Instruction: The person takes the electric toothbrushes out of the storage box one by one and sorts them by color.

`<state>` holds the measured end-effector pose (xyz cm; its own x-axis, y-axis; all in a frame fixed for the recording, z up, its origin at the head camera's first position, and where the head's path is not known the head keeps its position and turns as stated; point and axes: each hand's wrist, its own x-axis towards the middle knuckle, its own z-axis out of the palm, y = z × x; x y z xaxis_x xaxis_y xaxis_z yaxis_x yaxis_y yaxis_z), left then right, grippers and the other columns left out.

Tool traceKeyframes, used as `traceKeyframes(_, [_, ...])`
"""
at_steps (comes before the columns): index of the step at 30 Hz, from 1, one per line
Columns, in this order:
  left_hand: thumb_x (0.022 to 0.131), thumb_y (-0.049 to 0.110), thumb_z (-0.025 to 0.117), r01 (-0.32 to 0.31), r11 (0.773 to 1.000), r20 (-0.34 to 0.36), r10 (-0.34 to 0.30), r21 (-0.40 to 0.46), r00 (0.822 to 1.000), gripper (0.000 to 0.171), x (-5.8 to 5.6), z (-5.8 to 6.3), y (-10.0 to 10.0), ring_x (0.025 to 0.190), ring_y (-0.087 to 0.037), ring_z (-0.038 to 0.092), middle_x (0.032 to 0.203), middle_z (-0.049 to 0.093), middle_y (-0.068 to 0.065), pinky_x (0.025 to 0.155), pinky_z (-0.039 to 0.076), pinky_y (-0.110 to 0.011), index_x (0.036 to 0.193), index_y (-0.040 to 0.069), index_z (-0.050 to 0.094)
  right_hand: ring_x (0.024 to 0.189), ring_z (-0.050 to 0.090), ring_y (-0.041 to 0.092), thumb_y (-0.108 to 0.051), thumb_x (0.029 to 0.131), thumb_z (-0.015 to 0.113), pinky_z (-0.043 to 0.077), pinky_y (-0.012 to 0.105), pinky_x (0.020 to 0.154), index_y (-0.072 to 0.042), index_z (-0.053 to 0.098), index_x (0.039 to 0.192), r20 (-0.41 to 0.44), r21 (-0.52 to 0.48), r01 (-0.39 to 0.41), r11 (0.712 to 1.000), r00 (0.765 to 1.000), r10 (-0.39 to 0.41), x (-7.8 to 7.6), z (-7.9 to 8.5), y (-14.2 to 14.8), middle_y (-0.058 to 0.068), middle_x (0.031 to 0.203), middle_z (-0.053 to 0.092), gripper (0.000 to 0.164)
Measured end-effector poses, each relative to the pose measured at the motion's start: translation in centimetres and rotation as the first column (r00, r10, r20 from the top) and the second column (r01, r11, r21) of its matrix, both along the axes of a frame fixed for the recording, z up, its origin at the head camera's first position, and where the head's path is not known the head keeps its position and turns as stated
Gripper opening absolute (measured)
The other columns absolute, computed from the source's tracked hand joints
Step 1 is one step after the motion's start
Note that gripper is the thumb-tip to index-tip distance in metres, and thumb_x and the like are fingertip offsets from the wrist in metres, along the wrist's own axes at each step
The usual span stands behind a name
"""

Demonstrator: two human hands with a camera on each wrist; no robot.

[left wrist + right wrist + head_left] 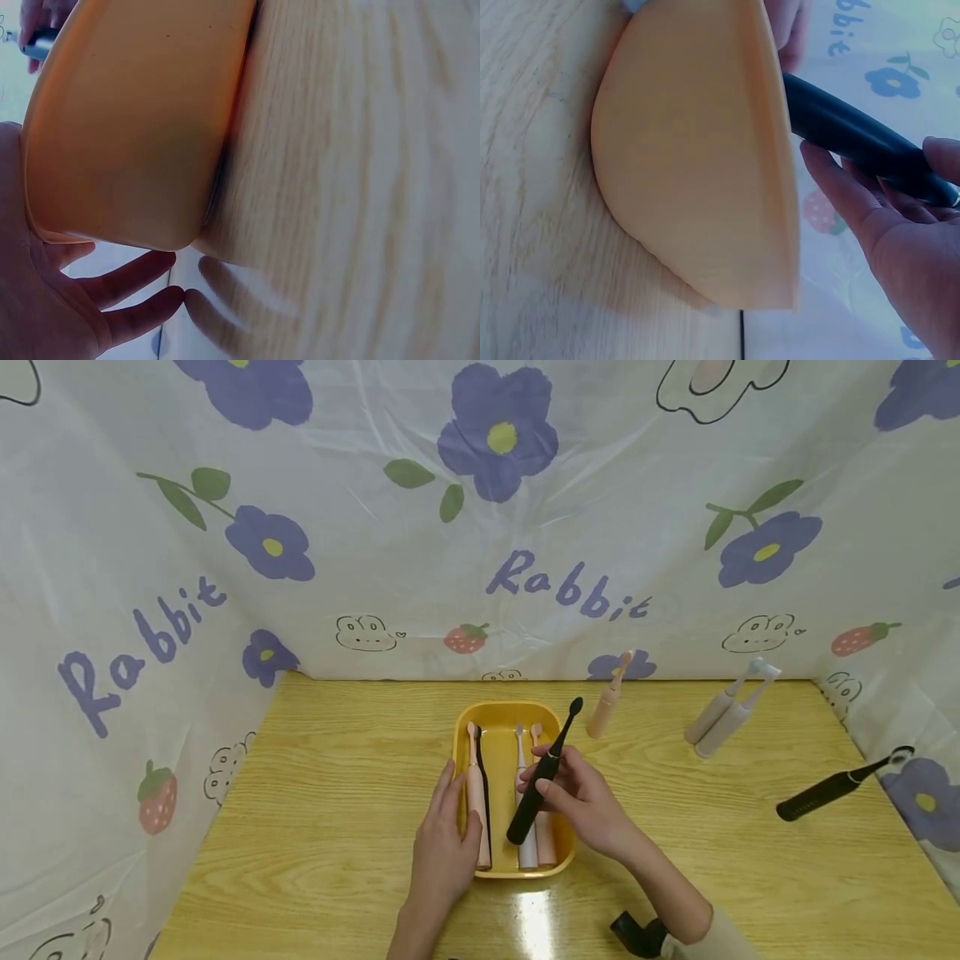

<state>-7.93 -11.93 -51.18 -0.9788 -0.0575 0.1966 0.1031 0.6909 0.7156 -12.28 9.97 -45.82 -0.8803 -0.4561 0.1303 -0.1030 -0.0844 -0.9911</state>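
My right hand [588,797] pinches a black electric toothbrush [534,797] by its handle, slanted over the yellow tray [513,873] with its head up and away. In the right wrist view the thumb and fingers lie on opposite sides of the dark handle [855,129]. My left hand [444,847] rests at the tray's left rim, its thumb over the inside and its fingers loosely extended along the outer wall [139,135]. Inside the tray lie a pink toothbrush [477,810] and a black one [484,802] at left, a pale one [527,852] and another pink one [546,847] at right.
On the wooden table [315,827] behind the tray stands a pink toothbrush [604,710]. Two greyish toothbrushes [722,725] stand together farther right, and a black toothbrush [821,796] near the right edge. A patterned white curtain [390,568] encloses the back and sides.
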Motion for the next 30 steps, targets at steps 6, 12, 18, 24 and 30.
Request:
traceKeyframes(6, [0.098,0.013,0.062,0.007,1.0,-0.006,-0.007,0.004,1.0,0.053,0.0,-0.1,0.1,0.139,-0.034,0.047,0.165,0.033,-0.006,0.103,0.048,-0.053,0.148,0.001,0.05,0.111,0.069,0.026,0.003,0.105,0.05,0.058,0.042,0.088,0.013,0.038,0.14,-0.071,-0.039,0.035,0.999,0.997,-0.038,0.8,0.3,1.2,0.037,0.121,0.058,0.039])
traceKeyframes(12, [0.098,0.012,0.061,0.011,1.0,-0.017,-0.011,0.011,1.0,0.053,0.0,-0.1,0.2,0.139,-0.036,0.046,0.165,0.033,-0.008,0.102,0.048,-0.054,0.148,0.0,0.05,0.111,0.07,0.022,0.005,0.105,0.048,0.059,0.04,0.086,0.011,0.039,0.14,-0.113,-0.059,0.088,0.994,0.989,-0.095,1.5,0.0,2.7,0.041,0.119,0.056,0.036])
traceKeyframes(18, [0.1,0.013,0.06,0.011,1.0,0.004,-0.011,0.021,1.0,0.052,0.2,-0.1,0.2,0.14,-0.034,0.045,0.166,0.031,-0.006,0.1,0.05,-0.053,0.149,0.001,0.05,0.11,0.071,0.023,0.008,0.105,0.046,0.06,0.04,0.084,0.007,0.042,0.14,-0.141,-0.088,0.183,0.979,0.971,-0.194,2.2,-0.5,4.7,0.031,0.119,0.062,0.035])
traceKeyframes(24, [0.1,0.014,0.06,0.009,1.0,0.001,-0.009,0.027,1.0,0.051,0.2,-0.1,0.2,0.141,-0.033,0.043,0.166,0.03,-0.005,0.101,0.05,-0.051,0.149,0.002,0.049,0.111,0.07,0.024,0.013,0.103,0.043,0.06,0.039,0.083,0.006,0.043,0.14,-0.167,-0.174,0.237,0.956,0.949,-0.266,3.0,-0.5,6.5,0.017,0.121,0.067,0.037])
traceKeyframes(30, [0.1,0.014,0.06,0.008,1.0,-0.012,-0.008,0.019,1.0,0.051,0.1,-0.1,0.2,0.139,-0.034,0.046,0.166,0.031,-0.005,0.094,0.055,-0.049,0.148,0.001,0.05,0.112,0.069,0.023,0.018,0.102,0.04,0.06,0.037,0.083,0.007,0.042,0.141,-0.209,-0.21,0.247,0.946,0.934,-0.29,3.4,-0.8,7.7,0.014,0.123,0.066,0.041])
